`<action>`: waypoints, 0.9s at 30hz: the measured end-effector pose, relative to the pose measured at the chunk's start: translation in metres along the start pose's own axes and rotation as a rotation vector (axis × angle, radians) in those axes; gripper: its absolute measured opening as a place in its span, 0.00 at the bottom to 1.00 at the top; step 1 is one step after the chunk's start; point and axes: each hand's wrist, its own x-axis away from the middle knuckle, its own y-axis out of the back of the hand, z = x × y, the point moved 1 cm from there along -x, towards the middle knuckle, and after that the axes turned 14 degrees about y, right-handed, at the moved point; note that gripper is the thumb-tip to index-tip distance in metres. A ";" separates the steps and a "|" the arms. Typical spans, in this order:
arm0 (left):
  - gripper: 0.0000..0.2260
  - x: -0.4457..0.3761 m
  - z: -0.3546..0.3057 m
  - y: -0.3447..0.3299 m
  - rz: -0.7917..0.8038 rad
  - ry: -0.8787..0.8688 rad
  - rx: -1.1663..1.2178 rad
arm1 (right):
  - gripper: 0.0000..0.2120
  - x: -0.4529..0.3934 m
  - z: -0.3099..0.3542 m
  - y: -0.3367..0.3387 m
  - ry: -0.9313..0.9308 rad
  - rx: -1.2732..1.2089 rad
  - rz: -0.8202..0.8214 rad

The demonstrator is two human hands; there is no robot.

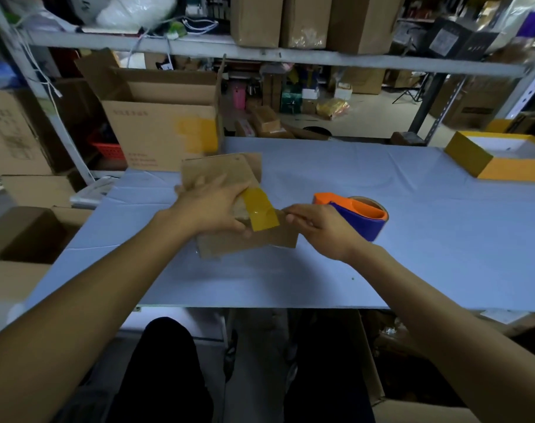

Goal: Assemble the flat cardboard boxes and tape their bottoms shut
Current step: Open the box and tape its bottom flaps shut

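The left hand [212, 209] is pressing the small cardboard box [229, 206] onto the bench [382, 264]; the right hand [321, 230] is pinching the yellow tape [261, 213] between them. Tape may be wrinkling or lifting if pulled unevenly.

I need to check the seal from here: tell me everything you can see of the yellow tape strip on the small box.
The yellow tape strip is a short, glossy, translucent amber band lying slanted across the brown small cardboard box on the table. Its near end looks pressed flat; its far end runs under the left hand, which rests on the box. The right hand is close beside it; whether it touches the strip is unclear.
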 end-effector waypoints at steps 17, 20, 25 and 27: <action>0.38 0.005 0.024 -0.009 -0.053 -0.084 0.072 | 0.16 -0.044 0.019 -0.032 0.201 0.142 -0.102; 0.37 0.003 0.025 -0.012 -0.079 -0.091 0.044 | 0.17 -0.042 0.018 -0.035 0.221 0.184 -0.083; 0.41 0.004 0.026 -0.010 -0.044 -0.088 0.100 | 0.16 -0.044 0.014 -0.029 0.209 0.083 -0.089; 0.41 0.003 0.026 -0.011 -0.059 -0.078 0.099 | 0.15 -0.043 0.012 -0.032 0.217 0.100 -0.110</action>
